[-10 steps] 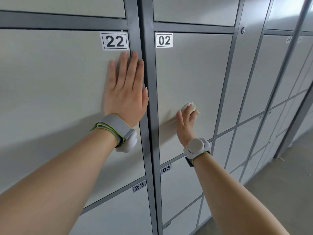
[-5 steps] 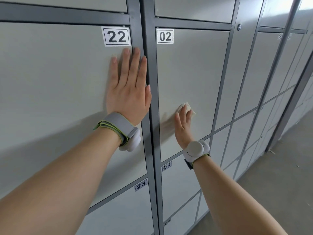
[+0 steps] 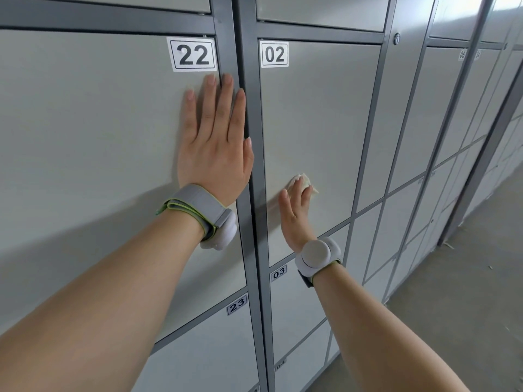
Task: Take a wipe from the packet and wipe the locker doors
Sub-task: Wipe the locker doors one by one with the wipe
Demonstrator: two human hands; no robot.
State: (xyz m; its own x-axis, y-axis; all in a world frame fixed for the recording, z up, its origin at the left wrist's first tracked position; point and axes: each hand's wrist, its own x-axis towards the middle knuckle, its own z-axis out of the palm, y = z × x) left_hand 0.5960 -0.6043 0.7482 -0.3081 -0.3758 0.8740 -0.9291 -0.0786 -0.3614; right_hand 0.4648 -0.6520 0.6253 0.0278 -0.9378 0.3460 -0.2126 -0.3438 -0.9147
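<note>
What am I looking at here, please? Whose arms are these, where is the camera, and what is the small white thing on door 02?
No machine here: these are a person's two bare arms, seen by a camera worn on the head, looking along them at grey lockers. The left hand lies flat at the edge of door 22, holding nothing. The right hand presses a crumpled wipe against door 02 with straight fingers. Each wrist wears a grey band with a round white piece.

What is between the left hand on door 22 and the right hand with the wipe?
Head view: the dark grey frame post separates the left hand from the right hand, then a bare strip of door 02 reaches the wipe.
</note>
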